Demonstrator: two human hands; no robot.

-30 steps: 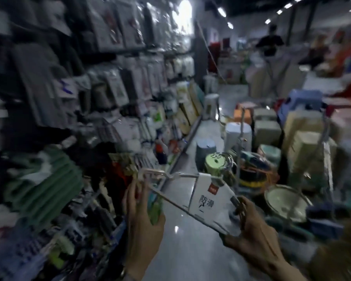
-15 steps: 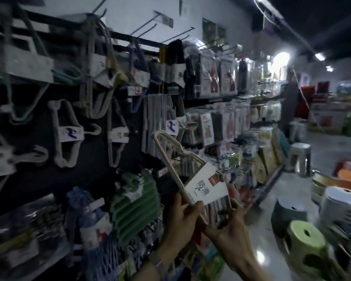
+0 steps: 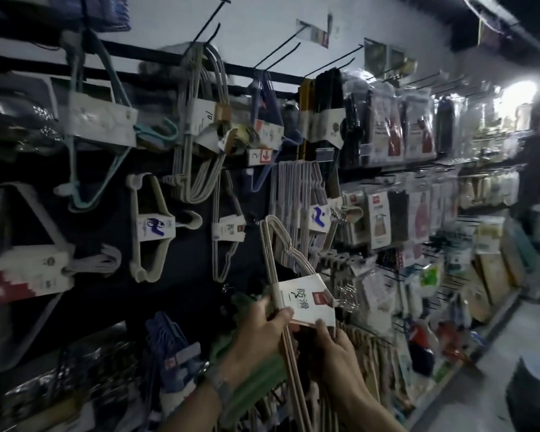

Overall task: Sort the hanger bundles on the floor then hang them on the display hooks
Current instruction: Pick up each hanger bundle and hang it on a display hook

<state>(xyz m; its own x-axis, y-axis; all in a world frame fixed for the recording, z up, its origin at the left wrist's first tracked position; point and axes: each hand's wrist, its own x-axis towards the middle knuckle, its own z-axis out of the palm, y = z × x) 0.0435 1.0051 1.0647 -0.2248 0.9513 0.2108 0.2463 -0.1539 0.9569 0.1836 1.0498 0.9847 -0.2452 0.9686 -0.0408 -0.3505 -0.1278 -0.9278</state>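
Observation:
A bundle of thin beige hangers with a white paper label stands nearly upright in front of the display wall. My left hand grips the bundle's shafts just left of the label, thumb on the label edge. My right hand pinches the label's lower edge and the shafts below it. The bundle's metal hooks stick out to the right of the label. Bare black display hooks jut from the rail above.
Other hanger bundles hang on the wall: a teal one, a beige one, a cream one, a pink-white one. Packaged goods fill shelves to the right. The aisle floor runs along the lower right.
The view swung from the aisle floor to the display wall. The bundle rose from lying nearly flat between my hands to standing upright, and both hands closed together near its label.

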